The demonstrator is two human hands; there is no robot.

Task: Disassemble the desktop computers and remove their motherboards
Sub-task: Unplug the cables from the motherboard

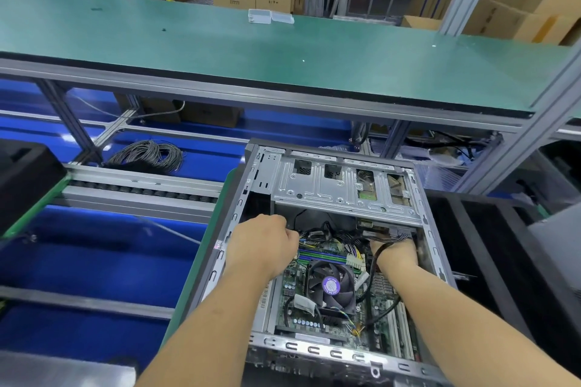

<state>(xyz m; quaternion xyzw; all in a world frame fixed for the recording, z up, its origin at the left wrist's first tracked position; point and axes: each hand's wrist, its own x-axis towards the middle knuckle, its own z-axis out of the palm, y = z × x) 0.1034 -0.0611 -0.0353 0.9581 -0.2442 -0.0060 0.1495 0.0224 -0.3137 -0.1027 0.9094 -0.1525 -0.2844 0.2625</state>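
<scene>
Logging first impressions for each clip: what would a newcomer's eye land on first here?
The open computer case at lower centre, both bare hands reaching inside: the left hand over cables near the drive bay, the right hand among cables at the right wall. Between them sits the black CPU fan with its purple label.

I see a green worktop [220, 41] across the top, blue flooring [94, 261] lower left, a purple-labelled black fan [331, 286] centre.

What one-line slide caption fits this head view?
Both hands, left and right, reach among cables inside an open computer case.
</scene>
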